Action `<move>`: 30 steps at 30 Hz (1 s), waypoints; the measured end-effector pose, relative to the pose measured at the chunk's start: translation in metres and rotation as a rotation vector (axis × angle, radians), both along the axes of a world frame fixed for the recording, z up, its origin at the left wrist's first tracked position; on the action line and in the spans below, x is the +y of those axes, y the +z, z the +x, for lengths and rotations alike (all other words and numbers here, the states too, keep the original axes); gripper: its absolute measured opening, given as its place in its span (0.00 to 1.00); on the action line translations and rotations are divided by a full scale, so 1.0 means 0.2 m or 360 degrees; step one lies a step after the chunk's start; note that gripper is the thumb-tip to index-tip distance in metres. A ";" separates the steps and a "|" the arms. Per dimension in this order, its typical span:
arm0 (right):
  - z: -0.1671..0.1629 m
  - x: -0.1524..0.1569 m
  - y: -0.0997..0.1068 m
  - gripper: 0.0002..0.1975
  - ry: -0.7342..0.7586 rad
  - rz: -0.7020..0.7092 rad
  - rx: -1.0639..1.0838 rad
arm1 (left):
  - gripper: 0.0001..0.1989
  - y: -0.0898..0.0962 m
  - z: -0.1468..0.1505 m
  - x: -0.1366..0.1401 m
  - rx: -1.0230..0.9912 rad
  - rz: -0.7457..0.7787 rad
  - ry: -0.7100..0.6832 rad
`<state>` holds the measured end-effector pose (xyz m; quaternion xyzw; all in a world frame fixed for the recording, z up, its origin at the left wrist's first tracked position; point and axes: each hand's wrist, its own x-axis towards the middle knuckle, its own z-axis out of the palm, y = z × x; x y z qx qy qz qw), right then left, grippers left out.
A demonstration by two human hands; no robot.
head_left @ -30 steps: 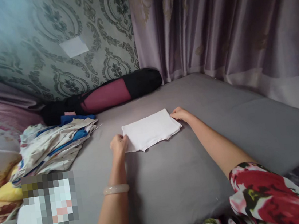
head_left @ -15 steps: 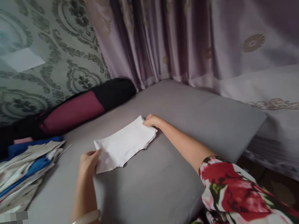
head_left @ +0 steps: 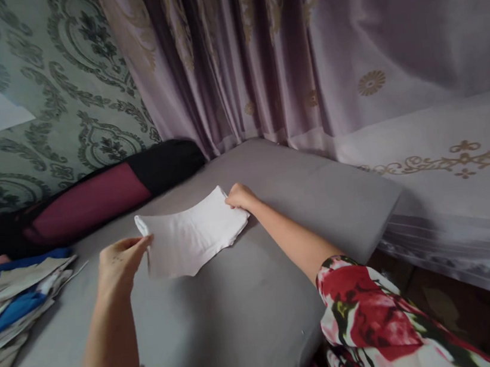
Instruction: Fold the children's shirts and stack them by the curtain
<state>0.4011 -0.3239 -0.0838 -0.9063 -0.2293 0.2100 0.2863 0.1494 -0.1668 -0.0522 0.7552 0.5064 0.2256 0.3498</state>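
Note:
A folded white cloth (head_left: pixel 192 232), perhaps a garment, stretches between my two hands over the grey bed surface (head_left: pixel 228 330). My left hand (head_left: pixel 123 253) pinches its left edge between thumb and fingers, and that end is lifted off the bed with a shadow below. At the opposite end, my right hand (head_left: pixel 240 199) is closed on the right edge, low near the surface. The cloth sags a little in the middle, and its lower edge looks uneven. Which kind of garment it is cannot be made out.
Stacked folded clothes (head_left: pixel 12 304) in beige and blue lie at the left. A long black and maroon roll (head_left: pixel 93 194) rests along the patterned wall (head_left: pixel 46 113). Mauve curtains (head_left: pixel 228 59) hang behind the bed's far corner. The bed's right edge drops to a dark floor.
My left hand has raised the left end of the white cloth and moved leftward with it. My right hand keeps its hold on the other end. The view has turned slightly right.

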 end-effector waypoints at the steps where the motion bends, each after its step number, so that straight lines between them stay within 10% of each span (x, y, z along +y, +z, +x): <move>1: 0.03 -0.02 0.00 0.02 -0.0063 0.0070 0.0069 | 0.15 0.02 0.04 -0.03 -0.0036 -0.0008 -0.0037; 17: 0.59 -0.58 0.08 0.27 -0.0854 0.0612 -0.0126 | 0.12 -0.16 0.96 -0.51 -0.0657 -0.0444 -0.0492; 30: 0.75 -0.81 0.07 0.29 -0.0694 0.0045 -0.0832 | 0.09 -0.38 1.48 -0.80 -0.0651 -0.0770 -0.0541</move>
